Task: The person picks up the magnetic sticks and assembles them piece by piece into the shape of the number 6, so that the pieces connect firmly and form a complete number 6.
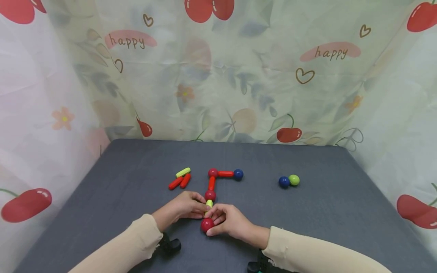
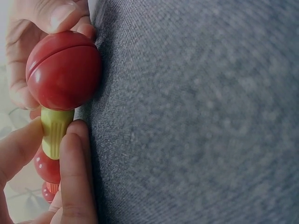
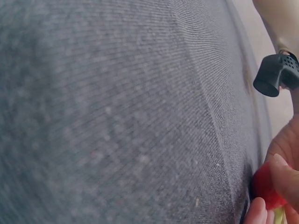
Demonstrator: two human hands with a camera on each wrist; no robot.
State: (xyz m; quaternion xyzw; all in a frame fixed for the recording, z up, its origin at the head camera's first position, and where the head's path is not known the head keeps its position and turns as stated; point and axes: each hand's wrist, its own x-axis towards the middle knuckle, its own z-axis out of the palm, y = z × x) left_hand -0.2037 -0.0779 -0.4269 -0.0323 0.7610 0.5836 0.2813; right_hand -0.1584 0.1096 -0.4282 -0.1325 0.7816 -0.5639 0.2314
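A chain of toy rods and balls lies on the dark grey table. My left hand (image 1: 187,206) pinches its yellow-green rod (image 2: 55,133) between thumb and fingers. On the near end of that rod is a red ball (image 1: 206,225), which my right hand (image 1: 233,223) holds with thumb and fingertips. In the left wrist view the ball and rod meet; whether they are fully joined I cannot tell. Beyond the yellow-green rod come a second red ball (image 1: 210,195), a red rod (image 1: 212,183), a corner red ball (image 1: 213,173), another red rod (image 1: 226,174) and a blue ball (image 1: 238,174).
Left of the chain lie a loose yellow-green rod (image 1: 183,172) and two red rods (image 1: 175,183). To the right sit a loose blue ball (image 1: 283,182) and a green ball (image 1: 294,180), side by side. A patterned curtain (image 1: 222,94) surrounds the table (image 1: 327,212).
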